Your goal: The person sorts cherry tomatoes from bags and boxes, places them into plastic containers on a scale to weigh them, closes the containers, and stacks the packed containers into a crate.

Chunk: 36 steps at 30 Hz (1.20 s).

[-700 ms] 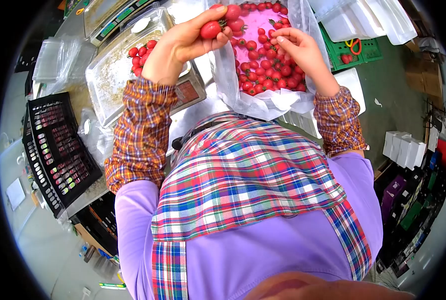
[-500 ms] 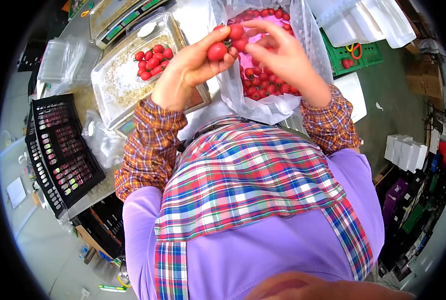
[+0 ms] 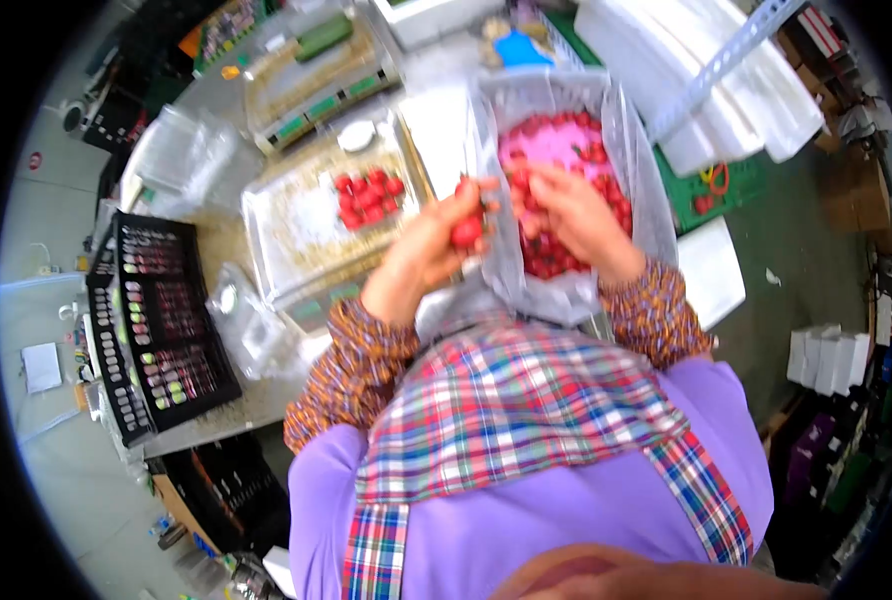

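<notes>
Small red cherry tomatoes (image 3: 466, 233) sit in my left hand (image 3: 428, 245), whose fingers are closed round them in front of the crate's left wall. Over the crate, my right hand (image 3: 578, 215) has bent fingers with a red cherry tomato (image 3: 519, 180) at their tips; motion blurs the grip. The crate (image 3: 638, 130) is lined with clear plastic and holds many cherry tomatoes round a pink sheet (image 3: 558, 142). To the left, a cluster of cherry tomatoes (image 3: 369, 197) lies on the scale's pale, stained tray (image 3: 291, 225).
A second scale (image 3: 316, 85) behind bears a green cucumber-like vegetable (image 3: 324, 37). Clear plastic containers (image 3: 194, 150) and a black label rack (image 3: 171, 325) stand left. White foam boxes (image 3: 701, 85) and a green crate (image 3: 736, 185) are at the right. A metal post (image 3: 721, 68) slants across the upper right.
My hands have parted and come lower in view. The right hand has moved away from the tomatoes in my left hand, over the crate. The whole view has shifted, showing more behind the scales.
</notes>
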Motion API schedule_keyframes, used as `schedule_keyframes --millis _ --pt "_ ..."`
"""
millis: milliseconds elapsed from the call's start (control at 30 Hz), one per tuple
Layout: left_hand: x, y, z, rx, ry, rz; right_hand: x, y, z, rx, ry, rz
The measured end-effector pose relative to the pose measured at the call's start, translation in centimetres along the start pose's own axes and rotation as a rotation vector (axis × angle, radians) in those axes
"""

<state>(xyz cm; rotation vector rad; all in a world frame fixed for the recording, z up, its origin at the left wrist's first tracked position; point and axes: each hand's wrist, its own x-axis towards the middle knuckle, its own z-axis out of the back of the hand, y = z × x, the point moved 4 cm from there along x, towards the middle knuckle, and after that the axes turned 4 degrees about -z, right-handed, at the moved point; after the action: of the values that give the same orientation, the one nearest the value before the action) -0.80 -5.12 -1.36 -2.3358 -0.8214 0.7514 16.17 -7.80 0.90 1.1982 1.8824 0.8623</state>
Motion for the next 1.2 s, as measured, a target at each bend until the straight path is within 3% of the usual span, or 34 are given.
schedule_keyframes --millis 267,567,1067,1200 --pt "-1.3 -0.1 -0.2 -0.069 0.025 0.154 -0.3 0.3 -1.2 0.007 0.053 -0.071" --pt "-2.8 0.0 0.0 0.071 -0.053 0.062 -0.1 -1.3 -2.2 -0.122 0.046 -0.056" --pt "-4.0 0.9 2.3 -0.069 -0.141 0.143 -0.4 -0.9 -5.5 -0.324 -0.052 0.01" --pt "-4.2 1.2 2.3 -0.074 -0.033 0.156 -0.1 -1.4 -5.2 -0.348 -0.054 -0.033"
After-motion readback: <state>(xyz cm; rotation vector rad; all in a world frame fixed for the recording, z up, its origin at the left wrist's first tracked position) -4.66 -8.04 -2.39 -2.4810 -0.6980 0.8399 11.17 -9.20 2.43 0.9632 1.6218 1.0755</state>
